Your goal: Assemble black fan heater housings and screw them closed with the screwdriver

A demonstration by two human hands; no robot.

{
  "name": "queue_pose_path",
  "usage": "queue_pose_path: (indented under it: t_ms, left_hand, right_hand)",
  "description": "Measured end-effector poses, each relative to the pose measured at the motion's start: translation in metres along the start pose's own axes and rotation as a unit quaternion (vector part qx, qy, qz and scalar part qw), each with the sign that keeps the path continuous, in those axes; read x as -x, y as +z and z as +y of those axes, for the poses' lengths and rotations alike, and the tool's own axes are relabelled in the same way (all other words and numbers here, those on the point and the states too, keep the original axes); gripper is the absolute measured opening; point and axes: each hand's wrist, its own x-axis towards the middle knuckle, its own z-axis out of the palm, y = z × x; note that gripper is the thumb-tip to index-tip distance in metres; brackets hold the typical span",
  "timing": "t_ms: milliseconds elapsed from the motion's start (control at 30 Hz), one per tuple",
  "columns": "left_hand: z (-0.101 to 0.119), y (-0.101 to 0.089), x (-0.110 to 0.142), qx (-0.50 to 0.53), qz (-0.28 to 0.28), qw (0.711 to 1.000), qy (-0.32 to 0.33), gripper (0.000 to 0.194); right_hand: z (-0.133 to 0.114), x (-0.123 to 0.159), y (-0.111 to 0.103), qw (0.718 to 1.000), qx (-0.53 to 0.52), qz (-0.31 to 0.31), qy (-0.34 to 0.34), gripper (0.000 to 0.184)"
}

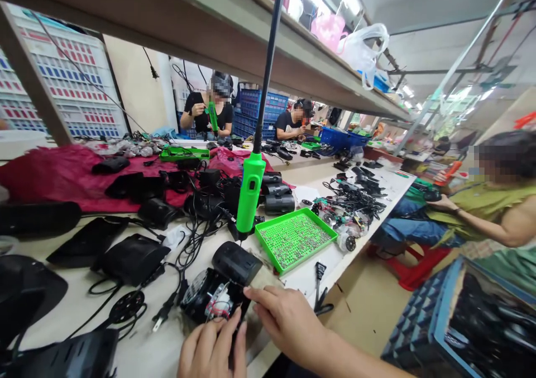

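Grasping an open black plastic housing with red wires (211, 300), left hand (211, 350) at its lower edge, right hand (285, 325) at its side, near the white table's front edge (268, 350)

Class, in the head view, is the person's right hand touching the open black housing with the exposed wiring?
Touching: the head view shows the right hand with its fingers resting on the edge of the open black housing.
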Motion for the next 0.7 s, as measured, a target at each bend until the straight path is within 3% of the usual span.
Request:
queue_pose_path:
  t_ms: [200,400,500,567,633,700]
  left_hand:
    - [0.024,-0.014,-0.021,0.036,-0.043,0.995,-0.082,0.020]
    - [0.026,-0.016,-0.031,0.045,-0.058,0.994,-0.084,0.021]
    - [0.023,-0.016,-0.029,0.055,-0.054,0.994,-0.075,0.020]
    - [0.021,-0.014,-0.027,0.065,-0.054,0.994,-0.072,0.019]
    - [0.019,-0.012,-0.025,0.080,-0.055,0.993,-0.073,0.019]
    - [0.018,-0.010,-0.022,0.090,-0.051,0.991,-0.081,0.020]
  right_hand:
    - [-0.006,-0.014,-0.014,0.994,0.093,-0.062,0.018,0.033]
    - [-0.005,-0.020,-0.016,0.992,0.072,-0.100,0.010,0.032]
    - [-0.003,-0.017,-0.012,0.997,-0.043,-0.057,0.041,0.027]
    - [-0.002,-0.017,-0.007,0.985,-0.143,-0.021,0.093,0.022]
    - [-0.002,-0.018,0.000,0.945,-0.282,-0.011,0.166,0.017]
    - [-0.003,-0.019,0.009,0.881,-0.415,-0.026,0.224,0.014]
